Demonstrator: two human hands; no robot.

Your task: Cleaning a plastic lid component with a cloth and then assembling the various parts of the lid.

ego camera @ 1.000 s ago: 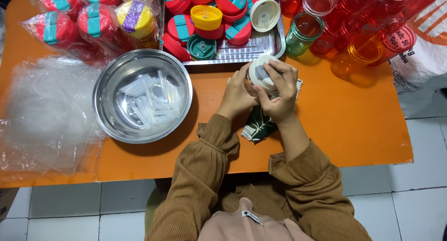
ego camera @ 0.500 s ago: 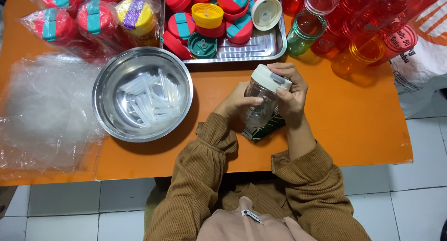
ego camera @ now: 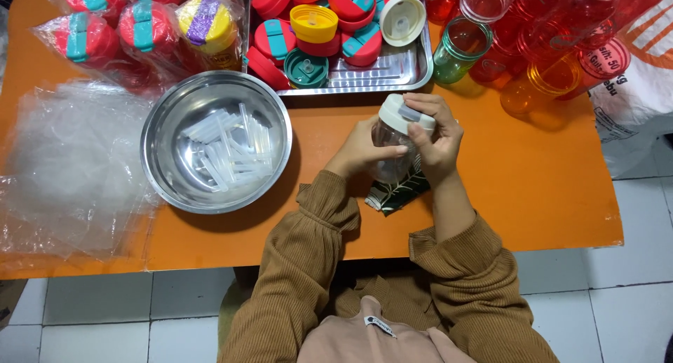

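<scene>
A clear plastic bottle with a white flip lid is held tilted above the orange table. My left hand wraps around the bottle's body. My right hand grips the white lid from the right side. Under the bottle lies a dark green leaf-patterned packet on the table.
A steel bowl with clear straws stands to the left. A metal tray of coloured lids is behind. Red, orange and green bottles crowd the back right. Wrapped bottles and clear plastic bags fill the left.
The bottle has tipped from lid-toward-me to a tilted side-on pose, showing its clear body. Both hands stayed on it and shifted slightly down and left.
</scene>
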